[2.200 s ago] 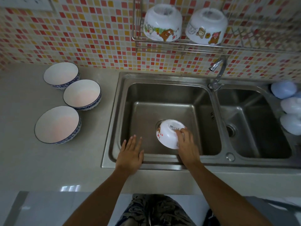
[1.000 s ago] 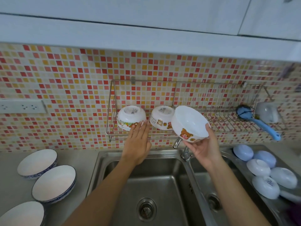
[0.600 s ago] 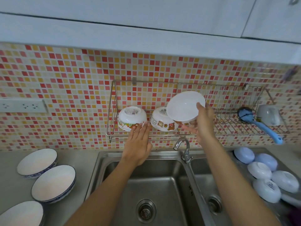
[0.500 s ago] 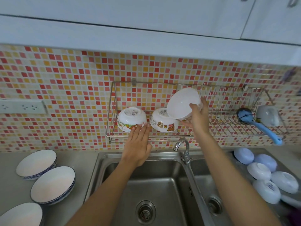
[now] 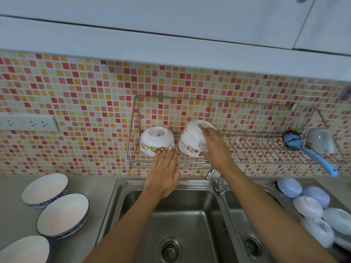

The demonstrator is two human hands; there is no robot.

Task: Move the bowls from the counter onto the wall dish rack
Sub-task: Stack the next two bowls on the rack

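So the right hand (image 5: 212,147) had its fingers wrapped over an upside-down cartoon bowl (image 5: 191,141), sitting in the wall dish rack (image 5: 266,133)'s left end. The left hand (image 5: 163,171) was flat, fingers straight, tips touching another upside-down bowl (image 5: 156,142) further left in that rack. Three blue-rimmed bowls (image 5: 63,215) sat on the counter, below-left of the rack.
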